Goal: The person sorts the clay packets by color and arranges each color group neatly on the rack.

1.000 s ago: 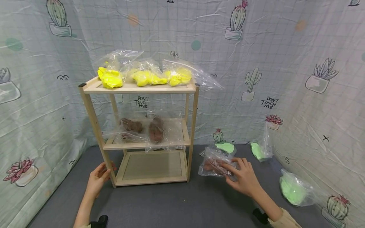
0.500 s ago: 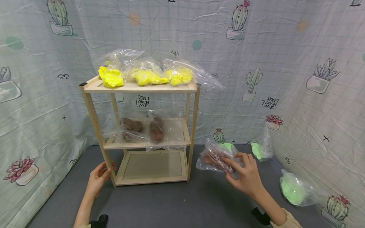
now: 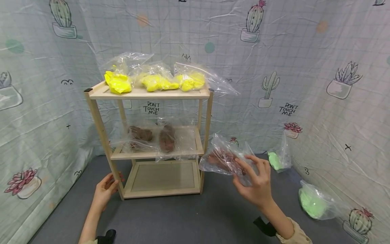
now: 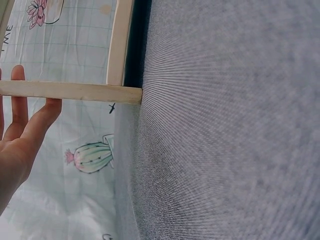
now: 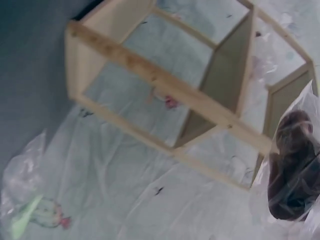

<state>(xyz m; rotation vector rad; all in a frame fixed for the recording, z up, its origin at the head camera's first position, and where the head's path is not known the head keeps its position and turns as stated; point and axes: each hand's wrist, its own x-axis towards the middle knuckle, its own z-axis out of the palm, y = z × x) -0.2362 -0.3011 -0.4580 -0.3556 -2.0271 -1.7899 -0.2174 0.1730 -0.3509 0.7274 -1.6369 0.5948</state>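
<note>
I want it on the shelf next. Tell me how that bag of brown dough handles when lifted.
The bag of brown dough probably flops: its clear film crumples around the right hand. The lump likely sags and shifts inside. The plastic may be slippery.

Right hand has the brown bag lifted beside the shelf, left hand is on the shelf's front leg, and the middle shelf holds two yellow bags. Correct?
Not quite. The two bags on the middle shelf hold brown material, as the head view shows; the yellow bags lie on top. The rest stands: the right hand holds the brown bag up, the left hand touches the front leg.
</note>
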